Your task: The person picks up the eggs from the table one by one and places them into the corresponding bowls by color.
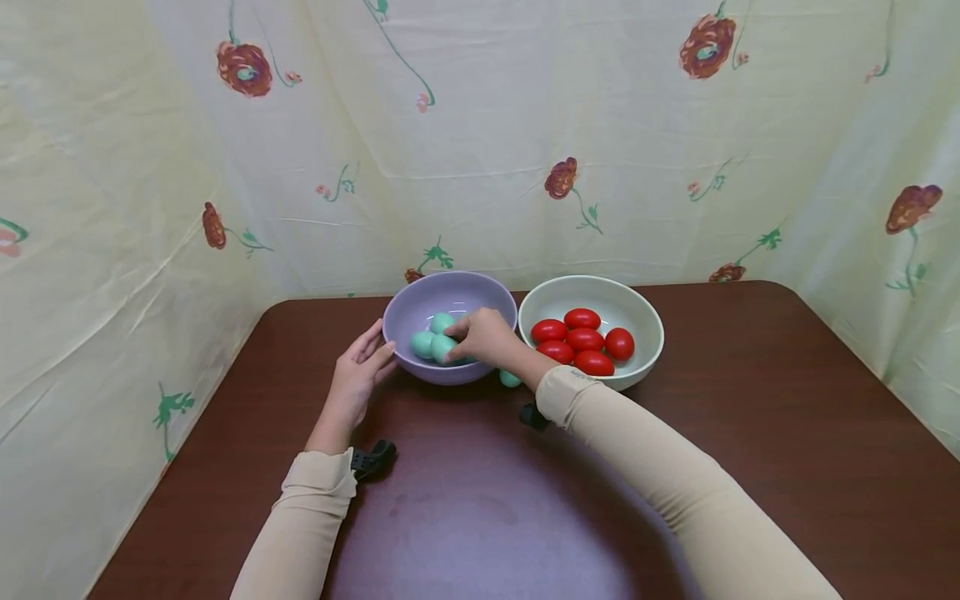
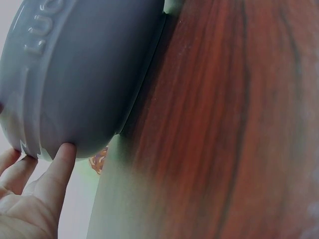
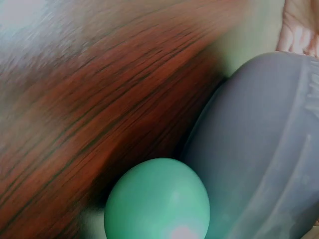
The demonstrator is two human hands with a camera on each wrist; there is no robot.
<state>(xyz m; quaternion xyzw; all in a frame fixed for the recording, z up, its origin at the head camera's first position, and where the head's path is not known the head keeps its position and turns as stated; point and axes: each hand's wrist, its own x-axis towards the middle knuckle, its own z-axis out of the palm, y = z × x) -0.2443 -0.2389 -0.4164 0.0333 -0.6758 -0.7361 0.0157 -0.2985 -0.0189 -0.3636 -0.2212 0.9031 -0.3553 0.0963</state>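
A purple bowl stands toward the back of the table, with several mint-green eggs inside it. My right hand reaches in over its near right rim and pinches one green egg between thumb and fingers. Against the bowl's left side rests my left hand; in the left wrist view its fingertips touch the outer wall. Another green egg lies on the table by the purple bowl, partly hidden by my right arm in the head view.
To the right, close against the purple bowl, is a white bowl holding several red eggs. Both bowls sit on a dark brown wooden table. A flowered curtain hangs behind and beside it.
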